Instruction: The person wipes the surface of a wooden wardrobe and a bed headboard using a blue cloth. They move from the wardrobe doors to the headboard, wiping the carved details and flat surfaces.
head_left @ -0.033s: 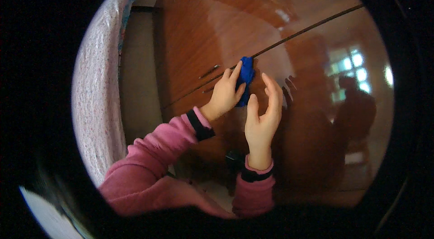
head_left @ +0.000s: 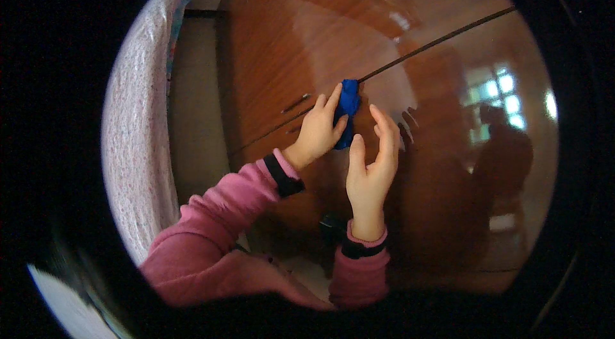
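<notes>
Directions are read from the blue, crumpled, soft-looking piece (head_left: 348, 100), which lies near the centre of the view on your glossy, reddish-brown wooden tabletop (head_left: 269, 50), across a straight dark seam (head_left: 442, 44) running from eight to two o'clock. Your left hand (head_left: 315, 132), at eight o'clock, is partly open, its index finger and thumb extended against the piece; whether they pinch it or merely rest on it cannot be told. Your right hand (head_left: 371, 179), at five o'clock, is open and holds nothing, its fingers gently curved and well parted from the thumb, whose tip stands just beside the lower end of the piece. Between nine and ten o'clock, near your left hand, lies a slender dark rod (head_left: 296, 103). Both your pink fabric sleeves (head_left: 218, 207) carry dark bands (head_left: 284, 174) at the wrists. Far out at nine o'clock hangs pale, finely patterned fabric (head_left: 138, 121); at three o'clock, the polished surface shows a bright window reflection (head_left: 503, 99).
</notes>
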A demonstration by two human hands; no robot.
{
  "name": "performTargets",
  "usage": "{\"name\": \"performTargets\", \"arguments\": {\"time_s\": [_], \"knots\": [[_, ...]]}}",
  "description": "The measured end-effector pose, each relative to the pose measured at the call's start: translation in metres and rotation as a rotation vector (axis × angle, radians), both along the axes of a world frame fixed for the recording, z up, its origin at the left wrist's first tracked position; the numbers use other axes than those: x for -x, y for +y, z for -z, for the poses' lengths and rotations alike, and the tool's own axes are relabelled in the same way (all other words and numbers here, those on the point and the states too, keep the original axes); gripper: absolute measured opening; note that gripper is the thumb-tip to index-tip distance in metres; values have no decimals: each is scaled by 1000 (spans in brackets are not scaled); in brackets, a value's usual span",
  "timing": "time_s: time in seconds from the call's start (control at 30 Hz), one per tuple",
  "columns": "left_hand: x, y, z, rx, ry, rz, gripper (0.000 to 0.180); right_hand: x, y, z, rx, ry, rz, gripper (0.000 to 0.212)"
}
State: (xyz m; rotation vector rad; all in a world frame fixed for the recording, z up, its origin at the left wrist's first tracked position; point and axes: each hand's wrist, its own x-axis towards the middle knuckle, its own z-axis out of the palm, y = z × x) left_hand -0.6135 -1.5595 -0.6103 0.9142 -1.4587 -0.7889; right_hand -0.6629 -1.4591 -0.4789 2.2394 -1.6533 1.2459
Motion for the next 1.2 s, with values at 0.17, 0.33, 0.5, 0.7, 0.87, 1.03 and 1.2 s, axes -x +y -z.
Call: {"name": "performTargets", "arguments": {"time_s": [0.17,0.33,0.5,0.7,0.87,1.03,1.2], "knots": [[-8,-35,-19,43,10,-48,78,3,-3,2,11,-7,21,48],[-17,-53,-41,51,-5,-101,72,1,13,-7,73,-2,13,48],[-21,-38,-49,140,162,-207,64,-9,19,-25,118,-24,-15,48],[-22,-44,-43,109,65,-157,60,-12,-2,-23,127,-27,-31,49],[-16,-68,-29,76,48,-101,57,-7,-32,6,130,-77,-27,48],[-30,-142,-38,122,148,-42,57,-22,-111,2,106,14,15,49],[-61,-219,-47,86,168,0,55,-52,-207,5,41,18,16,50]]}}
